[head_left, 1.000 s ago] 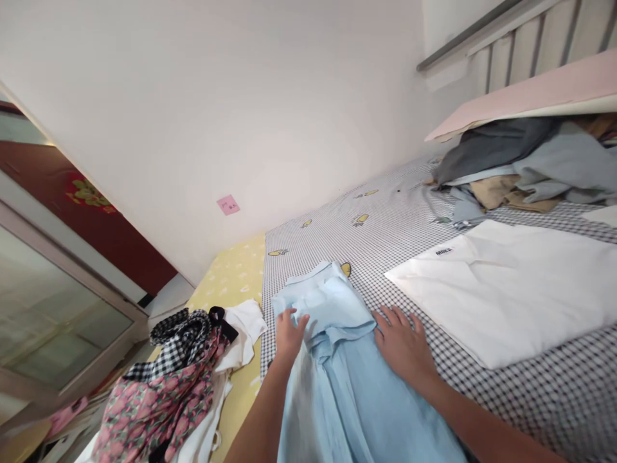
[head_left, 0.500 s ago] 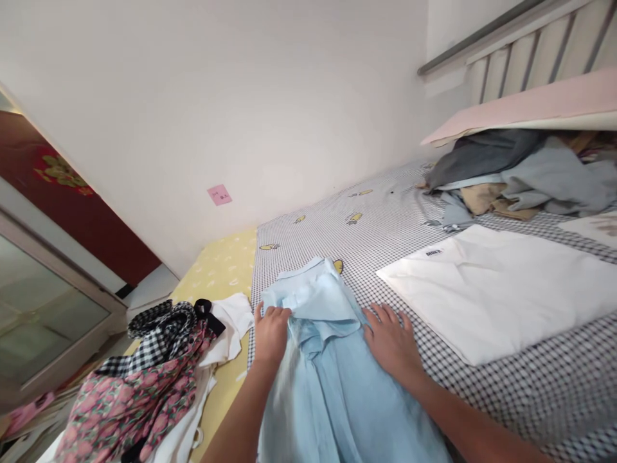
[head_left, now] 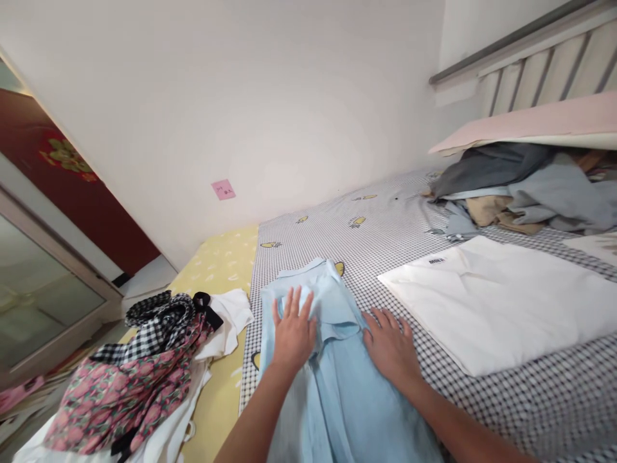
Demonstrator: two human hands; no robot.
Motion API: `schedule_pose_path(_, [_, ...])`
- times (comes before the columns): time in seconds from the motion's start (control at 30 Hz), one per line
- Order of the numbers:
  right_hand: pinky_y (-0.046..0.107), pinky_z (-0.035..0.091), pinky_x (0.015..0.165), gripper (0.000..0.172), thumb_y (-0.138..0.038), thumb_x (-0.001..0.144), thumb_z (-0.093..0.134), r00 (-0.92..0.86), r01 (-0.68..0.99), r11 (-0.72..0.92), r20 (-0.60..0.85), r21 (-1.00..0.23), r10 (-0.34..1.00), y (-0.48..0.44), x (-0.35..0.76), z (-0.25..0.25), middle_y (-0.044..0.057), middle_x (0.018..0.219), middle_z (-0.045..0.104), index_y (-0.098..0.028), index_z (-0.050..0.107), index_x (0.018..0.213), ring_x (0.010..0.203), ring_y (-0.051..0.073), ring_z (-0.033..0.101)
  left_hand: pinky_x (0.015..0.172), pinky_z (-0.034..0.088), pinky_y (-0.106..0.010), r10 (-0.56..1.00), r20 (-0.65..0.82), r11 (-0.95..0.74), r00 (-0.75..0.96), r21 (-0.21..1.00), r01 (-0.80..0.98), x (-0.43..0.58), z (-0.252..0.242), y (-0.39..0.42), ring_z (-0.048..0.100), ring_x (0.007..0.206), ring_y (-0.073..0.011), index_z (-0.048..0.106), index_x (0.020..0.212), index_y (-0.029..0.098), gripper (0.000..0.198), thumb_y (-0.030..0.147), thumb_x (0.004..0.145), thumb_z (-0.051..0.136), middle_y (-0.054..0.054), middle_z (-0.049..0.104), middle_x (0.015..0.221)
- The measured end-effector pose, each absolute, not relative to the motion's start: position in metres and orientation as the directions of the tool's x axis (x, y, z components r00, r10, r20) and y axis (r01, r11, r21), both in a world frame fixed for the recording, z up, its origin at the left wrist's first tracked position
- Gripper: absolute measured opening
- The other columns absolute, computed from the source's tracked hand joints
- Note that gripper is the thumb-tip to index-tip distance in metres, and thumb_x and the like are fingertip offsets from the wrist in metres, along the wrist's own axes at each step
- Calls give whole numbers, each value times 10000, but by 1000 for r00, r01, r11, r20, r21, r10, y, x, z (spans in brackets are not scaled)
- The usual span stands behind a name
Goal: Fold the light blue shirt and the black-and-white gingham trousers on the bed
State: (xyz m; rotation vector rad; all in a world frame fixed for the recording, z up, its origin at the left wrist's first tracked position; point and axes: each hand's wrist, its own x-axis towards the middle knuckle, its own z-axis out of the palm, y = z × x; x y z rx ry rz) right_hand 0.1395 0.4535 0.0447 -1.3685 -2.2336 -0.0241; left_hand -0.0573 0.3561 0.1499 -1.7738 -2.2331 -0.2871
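Observation:
A light blue shirt [head_left: 357, 386] lies lengthwise on the bed, its collar at the far end and its sides turned inward. My left hand [head_left: 294, 331] rests over the upper part of the shirt, fingers spread and nothing held. At the shirt's right edge lies my right hand [head_left: 391, 347], palm down with fingers stretched out, partly on the cloth and partly on the checked sheet. The near end of the shirt runs out of the picture at the bottom.
To the right a folded white shirt [head_left: 501, 302] lies on the checked bed sheet [head_left: 328, 231]. A pile of grey and tan clothes [head_left: 520, 173] sits under a pink board-like piece [head_left: 540, 122]. On the left are a floral garment [head_left: 125, 392] and white cloth [head_left: 231, 315] on yellow bedding [head_left: 222, 257].
My left hand has moved from the shirt's left edge inward onto its upper part, fingers now spread. The right hand stays at the right edge. The view has shifted slightly.

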Motion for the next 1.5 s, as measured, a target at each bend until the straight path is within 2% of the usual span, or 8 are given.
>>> schedule_pose_path(0.2, [578, 281, 1157, 401, -234, 995, 478, -370, 836, 496, 427, -234, 825, 455, 140, 45, 118, 1472, 614, -218, 652, 1356, 1394, 325, 481, 1250, 181, -711, 999, 51, 1, -6, 104, 995, -52, 93, 353, 334, 1548, -274, 365, 1578, 370, 553, 523, 1047, 341, -16, 424, 1649])
schedule_pose_path(0.77, [591, 259, 1151, 424, -251, 989, 444, -368, 820, 500, 411, -278, 834, 457, 140, 44, 147, 1481, 602, -174, 610, 1371, 1394, 329, 476, 1229, 266, -707, 980, 188, 59, -68, 54, 997, -26, 69, 303, 289, 1568, -303, 367, 1561, 454, 517, 395, 1050, 410, -20, 313, 1705])
schedule_pose_path(0.9, [580, 269, 1151, 411, -261, 960, 466, -359, 760, 519, 414, -392, 837, 456, 145, 49, 155, 1418, 643, -178, 615, 1334, 1351, 324, 518, 1239, 249, -688, 982, 140, 98, -124, 181, 979, -11, 75, 277, 264, 1577, -298, 412, 1545, 431, 507, 368, 1042, 434, -43, 273, 1714])
schedule_pose_path(1.0, [575, 275, 1156, 415, -253, 892, 509, -310, 621, 503, 401, -601, 862, 457, 153, 53, 152, 1328, 692, -189, 634, 1283, 1278, 315, 573, 1245, 225, -689, 985, 74, 120, -154, 343, 932, -1, 82, 256, 317, 1557, -301, 504, 1501, 363, 503, 301, 1002, 511, -83, 358, 1680])
schedule_pose_path(1.17, [549, 362, 1147, 493, -307, 810, 552, -295, 382, 412, 314, -827, 902, 453, 174, 52, 139, 1264, 734, -196, 613, 1287, 1218, 292, 640, 1170, 449, -531, 902, 276, 58, -333, 686, 725, 8, 74, 194, 568, 1375, -252, 714, 1259, 281, 354, 292, 1005, 468, -121, 617, 1471])
schedule_pose_path(1.3, [444, 500, 1047, 529, -415, 814, 647, -359, 18, 143, 127, -990, 924, 423, 206, 56, 95, 1263, 744, -254, 588, 1314, 1182, 244, 680, 1095, 520, -474, 652, 397, 115, -645, 790, 603, 15, 43, 116, 636, 1259, -242, 759, 1129, 275, 339, 362, 1013, 453, -111, 689, 1299])
schedule_pose_path(1.37, [430, 499, 1058, 531, -469, 771, 746, -353, -208, -65, 13, -976, 936, 396, 226, 53, 64, 1203, 766, -283, 625, 1254, 1150, 240, 698, 1078, 527, -488, 511, 390, 211, -766, 807, 552, 20, 24, 74, 644, 1227, -257, 757, 1109, 263, 327, 411, 993, 490, -112, 696, 1260])
schedule_pose_path(1.5, [404, 563, 942, 570, -491, 618, 855, -268, -212, -370, -311, -904, 912, 337, 275, 17, 21, 992, 795, -298, 685, 1127, 942, 237, 748, 947, 593, -467, 455, 246, 350, -856, 834, 426, 32, -10, 3, 715, 1033, -260, 752, 1036, 237, 370, 497, 964, 499, -111, 749, 1092])
